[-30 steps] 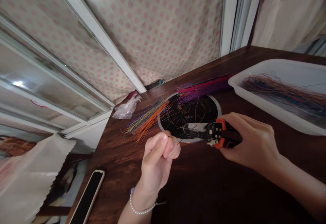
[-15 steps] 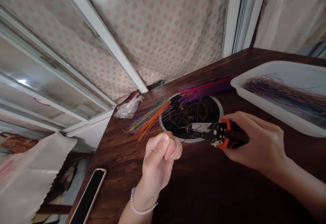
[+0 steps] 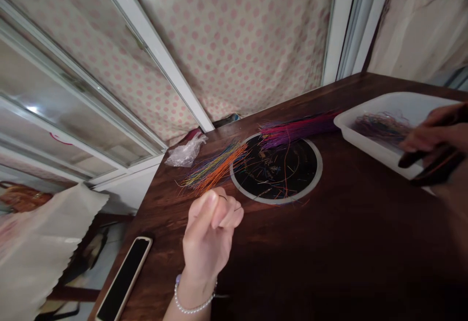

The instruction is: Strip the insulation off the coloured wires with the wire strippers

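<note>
My left hand (image 3: 208, 236) pinches a thin dark wire (image 3: 223, 197) narrowly between thumb and fingers above the dark wooden table (image 3: 292, 262); a slack grip could drop it among loose strands on the round black mat (image 3: 321, 165). My right hand (image 3: 435, 136), at the right edge, closes on a dark-handled tool (image 3: 435, 165) above the white plastic tray (image 3: 361, 143), where it could snag the tangled wires (image 3: 380, 128). Orange and multicoloured wires (image 3: 215, 167) and a magenta-purple bundle (image 3: 296, 128) lie farther off, against the mat.

Your left hand (image 3: 208, 238) can pass rightward along the dark wooden surface (image 3: 329, 257), below the round black mat (image 3: 303, 175), until the white plastic tray (image 3: 369, 148) blocks it.
</note>
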A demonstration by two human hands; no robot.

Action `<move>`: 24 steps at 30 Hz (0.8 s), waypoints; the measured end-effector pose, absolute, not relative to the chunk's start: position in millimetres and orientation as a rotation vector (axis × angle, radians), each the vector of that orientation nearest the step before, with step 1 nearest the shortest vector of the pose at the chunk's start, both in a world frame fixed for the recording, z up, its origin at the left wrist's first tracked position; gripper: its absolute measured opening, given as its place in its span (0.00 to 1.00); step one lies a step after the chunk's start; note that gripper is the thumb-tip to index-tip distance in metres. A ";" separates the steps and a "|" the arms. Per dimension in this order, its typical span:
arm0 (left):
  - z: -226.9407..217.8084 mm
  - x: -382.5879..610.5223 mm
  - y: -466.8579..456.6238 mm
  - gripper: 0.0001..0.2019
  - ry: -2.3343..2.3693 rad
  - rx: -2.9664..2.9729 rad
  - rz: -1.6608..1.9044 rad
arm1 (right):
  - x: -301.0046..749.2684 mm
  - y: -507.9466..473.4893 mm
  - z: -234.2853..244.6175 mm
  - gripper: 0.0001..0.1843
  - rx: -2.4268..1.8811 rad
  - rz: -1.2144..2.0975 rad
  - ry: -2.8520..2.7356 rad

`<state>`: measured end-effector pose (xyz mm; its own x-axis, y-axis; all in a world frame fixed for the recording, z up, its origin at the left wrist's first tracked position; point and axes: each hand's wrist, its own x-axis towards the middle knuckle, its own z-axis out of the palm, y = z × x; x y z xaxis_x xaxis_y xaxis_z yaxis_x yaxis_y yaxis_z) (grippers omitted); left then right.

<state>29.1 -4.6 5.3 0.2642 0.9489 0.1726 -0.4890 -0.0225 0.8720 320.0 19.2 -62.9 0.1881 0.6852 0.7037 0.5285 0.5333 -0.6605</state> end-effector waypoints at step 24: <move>5.3 30.9 -10.3 0.26 0.576 1.240 1.330 | 239.6 10.4 -131.0 0.22 -1.456 0.238 -2.306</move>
